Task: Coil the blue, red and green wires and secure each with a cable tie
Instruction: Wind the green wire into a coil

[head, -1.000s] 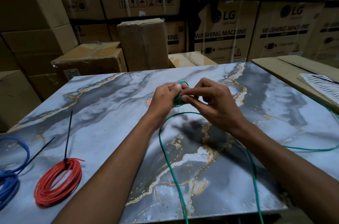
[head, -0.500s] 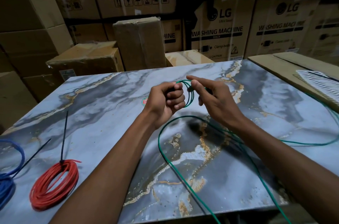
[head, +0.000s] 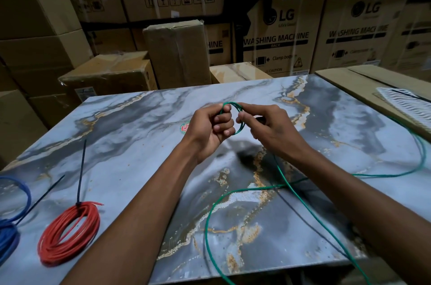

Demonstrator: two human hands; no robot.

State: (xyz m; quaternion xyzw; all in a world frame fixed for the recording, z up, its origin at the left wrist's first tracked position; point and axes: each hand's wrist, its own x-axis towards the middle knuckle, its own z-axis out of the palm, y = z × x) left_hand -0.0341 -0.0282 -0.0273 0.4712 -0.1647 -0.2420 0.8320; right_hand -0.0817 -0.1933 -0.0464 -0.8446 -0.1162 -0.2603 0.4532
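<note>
**A:** What does the head view show?

**B:** My left hand is curled round a small starter coil of thin green wire, a grasping grip that keeps the loops from springing apart. My right hand pinches the coil's far side to guide the next turn.

**A:** And the rest of the wire?

**B:** It trails loose across the grey marble-patterned worktop, still uncoiled. The coiled red wire lies at my left, bound with a black cable tie; the blue wire coil sits beside it.

Both hands, left and right, pinch small green wire loop above marble table.
</note>
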